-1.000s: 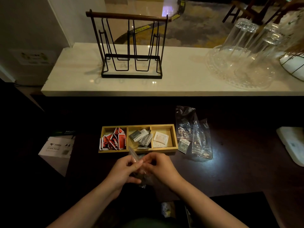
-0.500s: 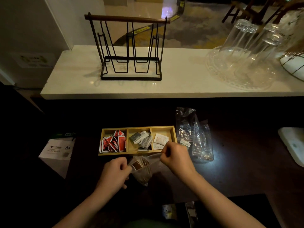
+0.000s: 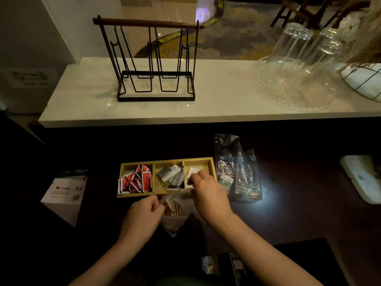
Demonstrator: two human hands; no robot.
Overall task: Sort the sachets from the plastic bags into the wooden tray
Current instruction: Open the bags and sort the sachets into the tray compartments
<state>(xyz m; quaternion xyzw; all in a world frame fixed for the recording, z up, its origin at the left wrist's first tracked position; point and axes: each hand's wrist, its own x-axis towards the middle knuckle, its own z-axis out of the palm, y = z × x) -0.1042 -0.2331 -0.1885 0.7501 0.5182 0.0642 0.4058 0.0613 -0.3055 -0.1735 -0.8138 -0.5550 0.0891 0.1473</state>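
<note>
So a dark table (image 3: 288, 219) is seen from above, with the tray (image 3: 167, 194) sitting a bit past the hands at 12 o'clock. Three compartments can be made out in it: red sachets (image 3: 137, 180) are piled in the left one, grey ones (image 3: 172, 176) in the middle, and white ones (image 3: 193, 172) in the right.

The bag (image 3: 174, 215) is pinched at its left edge by the left hand (image 3: 142, 219), fingers curled tight on the plastic. Brown sachets (image 3: 172, 208) are packed inside it, just in front of the tray's near wall. The right hand (image 3: 208, 193) is stretched over the right compartment at about 1 o'clock from the bag, fingers bent down onto the white sachets. Whether one is actually gripped can't be told, since the fingertips are hidden.

Two clear bags (image 3: 237, 168) are left crumpled at 3 o'clock of the tray, with one small greenish sachet (image 3: 226, 182) lying between them and the tray. A wire rack (image 3: 152, 60) and upturned glasses (image 3: 294, 58) are parked on the pale shelf (image 3: 216, 96) further back. An A4 paper box (image 3: 66, 193) is spotted at 9 o'clock, lower down.
</note>
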